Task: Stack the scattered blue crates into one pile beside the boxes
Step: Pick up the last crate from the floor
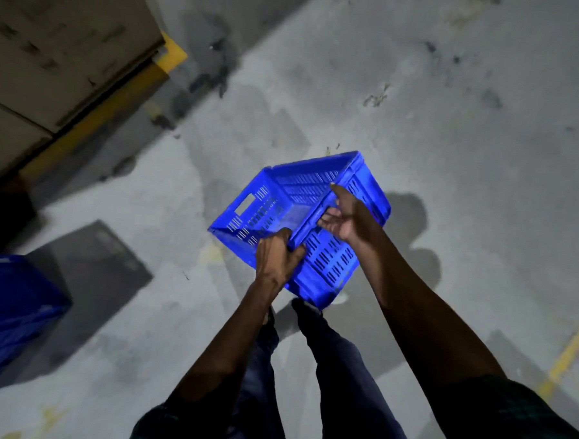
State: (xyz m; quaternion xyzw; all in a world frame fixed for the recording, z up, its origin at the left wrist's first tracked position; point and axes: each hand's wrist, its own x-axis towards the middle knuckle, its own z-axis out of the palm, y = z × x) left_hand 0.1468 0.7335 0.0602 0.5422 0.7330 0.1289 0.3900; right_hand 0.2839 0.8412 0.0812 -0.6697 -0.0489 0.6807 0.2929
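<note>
From the head camera, a blue crate (291, 216) hung in the air above the grey floor (455, 93), tilted, with its open top turned toward the upper left. Both hands carried it by the near long rim. The left hand (277, 257) was clenched over that rim near the crate's lower corner, fingers wrapped inside. The right hand (343, 215) grasped the same rim farther along, thumb up against the slotted wall and fingers curled under the edge. Directly below the crate, the person's dark-trousered legs (333, 372) stood on the floor. Left of the crate and lower, at the frame's edge, sat a second crate (11, 315), well apart from the held one. Up and left of the crate stood cardboard boxes (56, 39), with a yellow line (112, 109) running along their base.
</note>
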